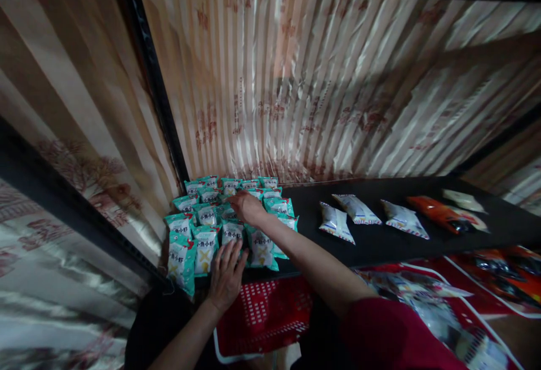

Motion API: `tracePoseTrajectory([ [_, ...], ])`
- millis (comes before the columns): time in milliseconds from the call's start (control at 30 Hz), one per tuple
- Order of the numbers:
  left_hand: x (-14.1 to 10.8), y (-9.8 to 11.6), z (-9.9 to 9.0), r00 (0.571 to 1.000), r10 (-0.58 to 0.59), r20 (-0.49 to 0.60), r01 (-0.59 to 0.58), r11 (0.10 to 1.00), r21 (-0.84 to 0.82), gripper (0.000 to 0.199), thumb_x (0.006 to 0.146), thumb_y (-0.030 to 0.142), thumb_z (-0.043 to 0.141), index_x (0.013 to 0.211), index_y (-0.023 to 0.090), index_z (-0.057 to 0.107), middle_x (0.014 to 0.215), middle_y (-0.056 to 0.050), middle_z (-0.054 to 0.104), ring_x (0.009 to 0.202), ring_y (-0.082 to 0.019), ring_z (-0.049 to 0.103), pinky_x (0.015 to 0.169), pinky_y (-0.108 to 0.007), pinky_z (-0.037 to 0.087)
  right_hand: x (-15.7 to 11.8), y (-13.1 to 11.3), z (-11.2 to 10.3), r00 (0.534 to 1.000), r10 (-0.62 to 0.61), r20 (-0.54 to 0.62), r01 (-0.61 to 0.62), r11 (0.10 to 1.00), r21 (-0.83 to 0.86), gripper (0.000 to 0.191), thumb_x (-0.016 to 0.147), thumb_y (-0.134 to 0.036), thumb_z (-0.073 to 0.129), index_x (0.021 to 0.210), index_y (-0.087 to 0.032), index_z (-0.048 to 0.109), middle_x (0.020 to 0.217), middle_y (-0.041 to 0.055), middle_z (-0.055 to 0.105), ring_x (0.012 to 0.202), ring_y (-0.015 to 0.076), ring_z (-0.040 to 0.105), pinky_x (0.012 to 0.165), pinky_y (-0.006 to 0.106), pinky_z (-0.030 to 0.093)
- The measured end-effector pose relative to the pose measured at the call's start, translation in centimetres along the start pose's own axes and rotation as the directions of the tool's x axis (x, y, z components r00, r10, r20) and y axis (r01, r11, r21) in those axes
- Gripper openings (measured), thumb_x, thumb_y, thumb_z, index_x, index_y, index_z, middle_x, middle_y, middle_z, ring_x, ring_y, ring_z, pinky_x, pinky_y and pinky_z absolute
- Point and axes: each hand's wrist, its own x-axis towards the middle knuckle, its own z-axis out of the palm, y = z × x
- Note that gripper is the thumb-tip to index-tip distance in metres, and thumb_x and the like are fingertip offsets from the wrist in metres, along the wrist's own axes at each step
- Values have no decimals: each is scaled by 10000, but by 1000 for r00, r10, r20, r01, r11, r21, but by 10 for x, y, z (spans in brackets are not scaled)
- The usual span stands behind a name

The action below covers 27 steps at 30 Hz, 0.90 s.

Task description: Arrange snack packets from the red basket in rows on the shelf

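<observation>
Out along the black shelf (308, 212), three white-and-blue packets (404, 219) lie flat, two close together and the third a little to the right. Next to them comes an orange packet (437, 212) with a dark end, and here are two pale packets (465, 199) right beside it! Behind, striped sheeting (316, 105) hangs in shiny vertical folds, reddish prints scattered across it, and there's more on the left. A black post (152, 76) slants down at the shelf's left corner. Below, a red basket (270, 316) shows its slotted wall, and over on the right, clear-wrapped packets (435, 308) fill another, with orange-and-black packs (518, 271) beyond.
</observation>
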Motion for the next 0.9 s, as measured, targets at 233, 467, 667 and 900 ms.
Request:
tracePoseTrajectory([
  [233,-19,-3,11,996,85,22,-86,995,47,398,839,147,440,1205,227,575,1386,-18,471,1326,-218,336,1127,-434,194,30,4,9,984,2,176,23,990,-137,321,831,-187,538,1132,-226,642,1028,80,705,1095,232,555,827,276,458],
  [467,-22,-5,12,995,85,50,-89,993,77,436,814,144,454,1224,248,560,1393,-11,463,1319,-195,347,1134,-411,188,40,7,17,980,34,197,-4,989,-150,274,873,-201,457,1028,-206,682,1027,101,708,979,240,641,780,306,490],
  [667,-22,-4,12,996,75,44,-78,994,70,440,808,141,458,1224,235,561,1372,-21,488,1328,-194,332,1140,-408,177,40,5,20,981,60,184,-29,986,-164,292,876,-167,408,1029,-134,655,1017,162,699,959,258,655,776,327,497],
  [900,-23,-4,14,996,70,46,-73,996,48,430,811,135,450,1215,224,569,1380,-13,480,1346,-195,299,1149,-412,148,41,0,19,977,89,195,-60,987,-150,280,886,-220,425,1029,-166,660,1017,137,705,971,249,653,779,315,493],
])
